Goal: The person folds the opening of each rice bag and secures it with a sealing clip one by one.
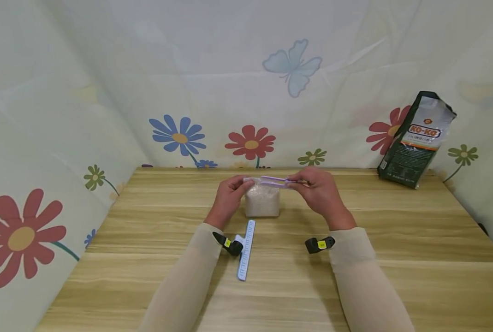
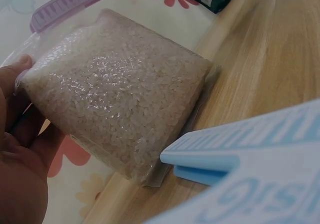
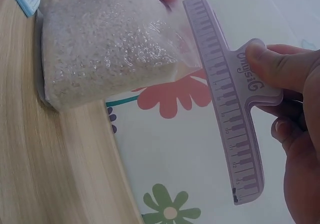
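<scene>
A clear plastic bag of rice (image 1: 262, 202) stands upright on the wooden table. My left hand (image 1: 231, 196) pinches the bag's gathered top at its left corner, thumb in front. With thumb and fingers my right hand (image 1: 318, 191) squeezes the handle of a purple clip (image 3: 225, 102), long and printed with piano keys. In the head view the clip's two long edges stand apart beside the bag's top. A matching blue clip (image 1: 246, 251) lies on the table in front of the bag, partly behind the left wrist's camera strap.
A dark green and silver KO-KO bag (image 1: 412, 143) leans against the back wall at the table's far right. Flower-printed cloth (image 1: 229, 92) hangs behind and to the left of the table (image 1: 180, 216).
</scene>
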Demonstrator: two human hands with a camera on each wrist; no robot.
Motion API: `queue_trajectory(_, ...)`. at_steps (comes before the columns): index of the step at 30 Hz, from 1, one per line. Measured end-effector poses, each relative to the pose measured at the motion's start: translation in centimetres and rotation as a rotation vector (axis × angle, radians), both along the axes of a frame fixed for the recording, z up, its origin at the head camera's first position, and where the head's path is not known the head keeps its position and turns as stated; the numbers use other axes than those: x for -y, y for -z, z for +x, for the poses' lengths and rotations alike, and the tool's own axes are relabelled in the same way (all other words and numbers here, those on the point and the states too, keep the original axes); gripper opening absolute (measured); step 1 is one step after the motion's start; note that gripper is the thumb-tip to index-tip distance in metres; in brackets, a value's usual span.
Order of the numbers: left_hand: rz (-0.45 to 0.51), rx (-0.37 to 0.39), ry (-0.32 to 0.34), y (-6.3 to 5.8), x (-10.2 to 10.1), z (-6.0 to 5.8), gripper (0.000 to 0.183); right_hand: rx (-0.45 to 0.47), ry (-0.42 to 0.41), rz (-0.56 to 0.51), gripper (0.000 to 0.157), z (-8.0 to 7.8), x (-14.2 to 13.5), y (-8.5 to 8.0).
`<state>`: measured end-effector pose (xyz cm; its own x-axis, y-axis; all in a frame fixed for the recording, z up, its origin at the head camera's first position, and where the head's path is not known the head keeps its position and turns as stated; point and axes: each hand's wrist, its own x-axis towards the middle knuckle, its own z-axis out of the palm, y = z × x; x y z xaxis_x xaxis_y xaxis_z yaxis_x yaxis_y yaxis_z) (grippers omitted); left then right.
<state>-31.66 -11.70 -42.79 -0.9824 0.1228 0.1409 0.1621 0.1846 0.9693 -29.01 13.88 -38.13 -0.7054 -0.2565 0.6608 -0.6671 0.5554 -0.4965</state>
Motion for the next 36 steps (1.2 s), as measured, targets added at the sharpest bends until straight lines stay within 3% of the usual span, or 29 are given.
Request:
queue_trajectory(9, 0.009, 0.007, 0.013, 0.2, 0.0, -0.1, 0.030, -0.080, 0.001, 0.030, 0.013, -0.2, 0.7, 0.7)
queue_trajectory(21, -0.017, -0.026, 0.041, 0.1, 0.0, 0.1, 0.029, -0.037, -0.003, 0.009, 0.014, -0.4, 1.0, 0.8)
queue_trajectory(36, -0.069, -0.011, 0.103, -0.4, 0.6, -0.1, 0.032, -0.020, -0.011, 0.007, 0.013, -0.9, 1.3, 0.3)
